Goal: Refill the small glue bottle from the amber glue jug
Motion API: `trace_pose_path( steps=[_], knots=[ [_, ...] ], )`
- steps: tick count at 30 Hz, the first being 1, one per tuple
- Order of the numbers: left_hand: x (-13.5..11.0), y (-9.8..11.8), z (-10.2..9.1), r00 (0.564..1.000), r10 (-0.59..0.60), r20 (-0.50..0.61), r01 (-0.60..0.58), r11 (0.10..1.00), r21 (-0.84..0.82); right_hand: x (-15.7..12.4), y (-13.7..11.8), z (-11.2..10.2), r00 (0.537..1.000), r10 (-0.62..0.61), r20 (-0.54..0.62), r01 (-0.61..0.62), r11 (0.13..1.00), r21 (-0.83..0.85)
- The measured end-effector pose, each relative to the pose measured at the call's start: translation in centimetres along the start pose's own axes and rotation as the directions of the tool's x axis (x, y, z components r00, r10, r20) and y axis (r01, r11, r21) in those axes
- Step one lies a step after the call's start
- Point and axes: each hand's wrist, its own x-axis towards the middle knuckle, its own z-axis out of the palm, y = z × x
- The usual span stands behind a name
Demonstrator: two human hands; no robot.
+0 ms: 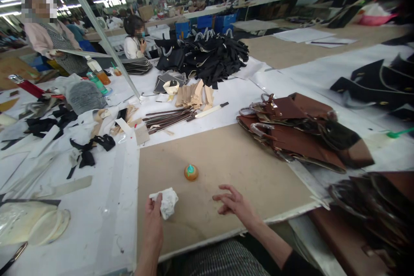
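A crumpled white cloth or tissue [168, 202] is pinched between the thumb and fingers of my left hand [155, 213], just over the tan board [200, 233]. My right hand [233, 202] hovers above the same board with its fingers apart and nothing in them. Beyond and between both hands stands a small round amber bottle [190, 173] with a green tip. Its tip points up toward me. Neither hand touches it.
Brown leather bags [291, 131] are piled at the right, with black bag pieces [375, 79] beyond. Dark brown strips [168, 120] and beige pieces [194, 95] lie ahead. Black scraps [86, 151] lie left. A slanted metal pole [100, 32] rises at the left; two people are behind.
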Motion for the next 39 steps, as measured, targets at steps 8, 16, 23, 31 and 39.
trace_pose_path(
  steps=[8,16,23,31,39],
  knots=[
    [8.6,0.4,4.9,0.961,0.277,0.008,-0.274,0.947,0.169,8.0,0.4,4.4,0.930,-0.366,-0.009,0.335,0.861,-0.382],
    [7.9,-2.7,7.5,0.886,0.316,0.339,-0.394,0.899,0.192,12.2,1.3,7.1,0.880,-0.468,0.079,0.450,0.769,-0.453],
    [5.5,-4.1,5.0,0.912,0.229,0.342,-0.292,0.945,0.147,12.4,0.0,5.0,0.879,-0.434,0.199,0.476,0.761,-0.441],
    [6.1,-4.5,6.3,0.981,0.145,0.126,-0.148,0.989,0.016,12.0,-0.9,5.4,0.881,-0.399,0.255,0.473,0.750,-0.462],
    [6.4,-4.6,7.8,0.971,0.215,0.108,-0.238,0.925,0.295,12.4,-1.2,6.1,0.908,-0.352,0.228,0.419,0.770,-0.480]
  ],
)
